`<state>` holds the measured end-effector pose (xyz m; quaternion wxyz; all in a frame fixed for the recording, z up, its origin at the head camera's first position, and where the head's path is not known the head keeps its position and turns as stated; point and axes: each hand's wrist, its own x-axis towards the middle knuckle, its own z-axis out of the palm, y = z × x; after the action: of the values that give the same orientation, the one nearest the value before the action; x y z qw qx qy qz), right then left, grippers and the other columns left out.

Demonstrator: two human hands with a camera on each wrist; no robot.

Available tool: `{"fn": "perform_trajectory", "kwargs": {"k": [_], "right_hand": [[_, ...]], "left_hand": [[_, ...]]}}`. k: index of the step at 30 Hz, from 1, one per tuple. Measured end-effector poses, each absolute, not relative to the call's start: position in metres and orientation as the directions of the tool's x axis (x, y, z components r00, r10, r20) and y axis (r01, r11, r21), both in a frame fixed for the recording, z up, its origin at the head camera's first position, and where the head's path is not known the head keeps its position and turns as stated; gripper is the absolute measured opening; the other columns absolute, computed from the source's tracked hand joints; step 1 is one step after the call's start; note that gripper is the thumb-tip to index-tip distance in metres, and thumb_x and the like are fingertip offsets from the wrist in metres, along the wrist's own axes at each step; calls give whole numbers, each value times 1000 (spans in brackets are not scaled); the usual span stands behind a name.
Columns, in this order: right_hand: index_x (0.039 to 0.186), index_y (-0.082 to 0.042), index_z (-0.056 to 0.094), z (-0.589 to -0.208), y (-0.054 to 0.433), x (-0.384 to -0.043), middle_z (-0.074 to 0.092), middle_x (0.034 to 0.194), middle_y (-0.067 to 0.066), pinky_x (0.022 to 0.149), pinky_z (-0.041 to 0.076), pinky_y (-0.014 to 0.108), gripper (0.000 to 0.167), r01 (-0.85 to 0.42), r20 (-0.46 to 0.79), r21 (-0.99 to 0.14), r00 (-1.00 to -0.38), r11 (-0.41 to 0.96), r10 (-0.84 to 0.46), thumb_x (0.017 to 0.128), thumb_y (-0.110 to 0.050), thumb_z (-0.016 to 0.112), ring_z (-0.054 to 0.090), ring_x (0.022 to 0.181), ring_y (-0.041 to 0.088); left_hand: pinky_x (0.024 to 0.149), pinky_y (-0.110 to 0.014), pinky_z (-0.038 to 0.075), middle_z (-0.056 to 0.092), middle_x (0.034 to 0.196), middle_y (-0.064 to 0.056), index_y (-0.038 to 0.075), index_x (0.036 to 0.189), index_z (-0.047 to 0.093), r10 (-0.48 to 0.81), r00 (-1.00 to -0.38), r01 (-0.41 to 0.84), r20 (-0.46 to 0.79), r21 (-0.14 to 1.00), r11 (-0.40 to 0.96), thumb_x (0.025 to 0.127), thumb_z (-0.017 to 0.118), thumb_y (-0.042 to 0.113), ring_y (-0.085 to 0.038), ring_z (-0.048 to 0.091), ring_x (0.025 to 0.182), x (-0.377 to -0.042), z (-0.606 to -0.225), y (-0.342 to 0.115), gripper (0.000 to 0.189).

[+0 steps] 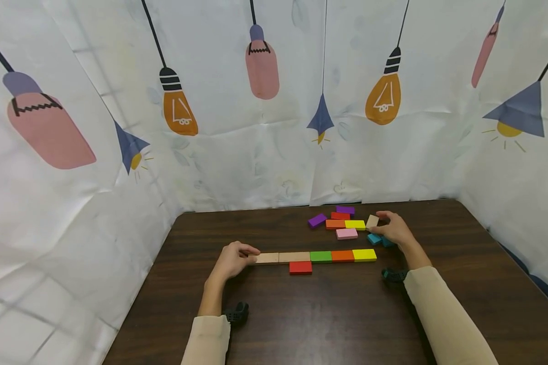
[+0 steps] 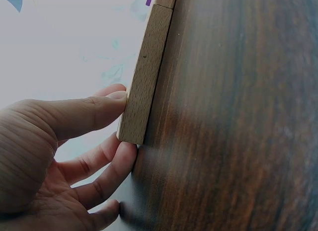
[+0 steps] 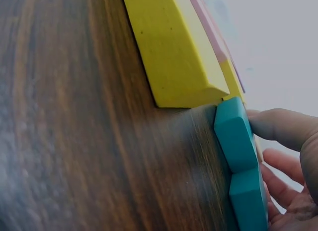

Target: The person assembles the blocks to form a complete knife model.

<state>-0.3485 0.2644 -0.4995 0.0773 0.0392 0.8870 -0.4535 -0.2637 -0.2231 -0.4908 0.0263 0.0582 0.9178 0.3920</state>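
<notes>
My left fingers (image 1: 245, 248) pinch an end block (image 1: 268, 258); right fingers (image 1: 386, 215), clamped on a pale block (image 1: 372, 221), should avoid teal blocks (image 1: 374, 239) beside them.

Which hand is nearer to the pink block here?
The right hand: it is to the right of the pink block. The left hand is farther off, at the left end of the block row.

A bare wooden block (image 1: 267, 258) lies flat, left to right, its left end in the left hand (image 1: 232, 258); farther back, to the right, the right hand (image 1: 396, 231) holds a slanted pale block (image 1: 372, 221).
</notes>
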Motion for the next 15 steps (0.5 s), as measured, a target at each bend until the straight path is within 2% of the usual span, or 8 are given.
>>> {"fn": "perform_trajectory", "kwargs": {"k": [4,10,15], "right_hand": [[155,0,35,-501,264,-350,28,156,35,112,35,66,77,129,-161,-799,-987,588,-3,96,-29,74,36,130,49],[154,2,38,-502,263,-350,33,153,34,110,38,64,72,96,-130,-801,-991,591,-15,96,-24,74,37,128,48],[151,4,38,-502,263,-349,28,153,35,107,40,62,72,117,-142,-794,-990,596,5,95,-25,74,40,122,47]], "left_hand": [[80,-38,56,66,105,-4,21,101,82,129,-992,87,-3,722,686,92,77,14,-17,63,91,-264,-490,-223,12],[81,-39,56,66,107,-4,22,100,82,125,-992,80,-10,723,686,92,77,15,-18,63,92,-264,-491,-224,12],[81,-39,57,66,106,-4,21,100,82,122,-992,78,-8,724,686,92,77,15,-18,63,91,-264,-490,-223,12]]}}
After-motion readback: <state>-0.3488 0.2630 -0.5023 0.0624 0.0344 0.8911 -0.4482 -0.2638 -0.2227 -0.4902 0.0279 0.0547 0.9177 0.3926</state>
